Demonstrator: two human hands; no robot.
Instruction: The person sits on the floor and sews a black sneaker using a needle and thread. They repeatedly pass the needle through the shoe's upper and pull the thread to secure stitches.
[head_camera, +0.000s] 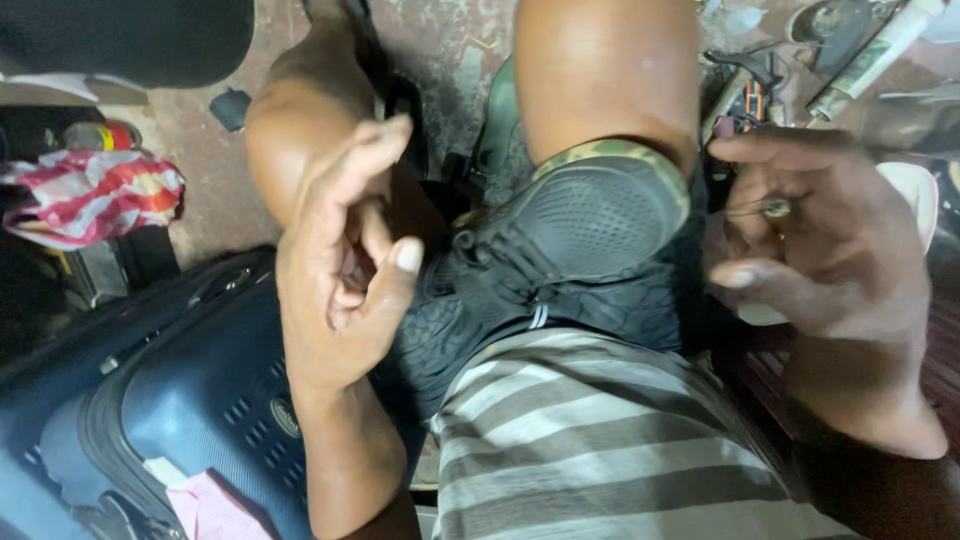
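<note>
From the head view: left hand (345, 270) raised beside black shoe (560, 250) on the lap, fingers loosely curled, grasping nothing; right hand (820, 250) just right of the shoe, pinching a small metal piece (776, 208) between fingertips; blue suitcase (190, 400) below left

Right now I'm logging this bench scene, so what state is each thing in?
left hand: raised, fingers curled, holding nothing visible
right hand: pinching a small round metal piece
black shoe: wedged between the knees, laced
blue suitcase: lying flat, closed
striped cloth: crumpled
</note>
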